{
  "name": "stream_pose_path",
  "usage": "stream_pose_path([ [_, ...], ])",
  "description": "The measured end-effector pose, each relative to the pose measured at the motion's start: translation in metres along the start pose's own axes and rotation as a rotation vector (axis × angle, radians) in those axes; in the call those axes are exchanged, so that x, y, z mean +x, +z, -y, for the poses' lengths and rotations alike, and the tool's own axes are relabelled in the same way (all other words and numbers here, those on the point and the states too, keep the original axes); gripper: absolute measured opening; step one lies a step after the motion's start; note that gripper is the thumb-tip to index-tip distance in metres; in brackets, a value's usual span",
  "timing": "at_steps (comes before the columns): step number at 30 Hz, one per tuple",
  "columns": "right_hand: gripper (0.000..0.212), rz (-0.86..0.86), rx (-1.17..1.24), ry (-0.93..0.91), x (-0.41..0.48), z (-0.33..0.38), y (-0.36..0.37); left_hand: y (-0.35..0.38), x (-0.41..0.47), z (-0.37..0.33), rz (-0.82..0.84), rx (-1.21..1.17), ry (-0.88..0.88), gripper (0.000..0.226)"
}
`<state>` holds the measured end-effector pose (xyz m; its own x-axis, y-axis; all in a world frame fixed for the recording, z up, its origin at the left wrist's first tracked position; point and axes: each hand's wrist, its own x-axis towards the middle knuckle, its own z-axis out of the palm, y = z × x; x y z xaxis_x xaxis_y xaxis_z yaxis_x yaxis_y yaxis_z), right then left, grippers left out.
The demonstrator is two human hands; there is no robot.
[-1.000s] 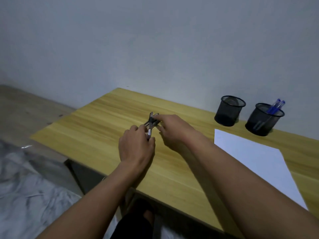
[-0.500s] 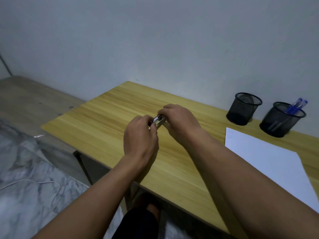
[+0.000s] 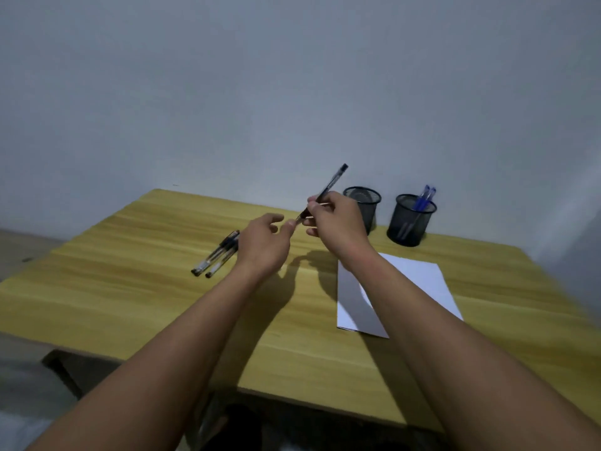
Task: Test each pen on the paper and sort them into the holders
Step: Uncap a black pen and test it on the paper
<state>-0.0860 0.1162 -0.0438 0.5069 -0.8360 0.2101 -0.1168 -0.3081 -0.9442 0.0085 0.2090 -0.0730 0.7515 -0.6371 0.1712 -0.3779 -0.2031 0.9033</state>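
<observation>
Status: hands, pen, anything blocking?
Right hand grips black pen, raised. Left hand at its tip end, grip unclear. Paper bare, under right forearm; two more pens on table.

No text, label, brand, number or sign can be read.
- Raised pen [image 3: 329,186]: dark barrel; any print on it is too small and blurred to make out.
- Two pens [image 3: 216,255], lying left of the middle of the table [image 3: 130,288]: clear barrels, no lettering legible.
- Paper [image 3: 419,288], right side of the table: white, nothing readable on it.
- Two mesh holders [image 3: 369,206], back edge toward the right: nothing legible on either.
</observation>
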Motion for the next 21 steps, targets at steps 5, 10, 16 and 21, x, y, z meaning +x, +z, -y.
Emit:
stream_pose_path([
  [5,0.008,-0.037,0.438,0.210,-0.008,-0.008,-0.038,0.025,0.004,-0.021,0.222,-0.544,-0.154,0.014],
  [10,0.009,-0.083,0.527,0.207,-0.005,-0.027,-0.064,0.038,0.006,-0.039,0.310,-0.685,-0.185,0.013],
  [16,0.014,-0.088,0.542,0.189,-0.002,-0.036,-0.081,0.057,0.014,-0.045,0.395,-0.745,-0.219,0.010],
  [21,0.014,-0.231,0.541,0.186,0.004,-0.045,-0.092,0.057,0.036,-0.040,0.321,-0.666,-0.319,0.010],
])
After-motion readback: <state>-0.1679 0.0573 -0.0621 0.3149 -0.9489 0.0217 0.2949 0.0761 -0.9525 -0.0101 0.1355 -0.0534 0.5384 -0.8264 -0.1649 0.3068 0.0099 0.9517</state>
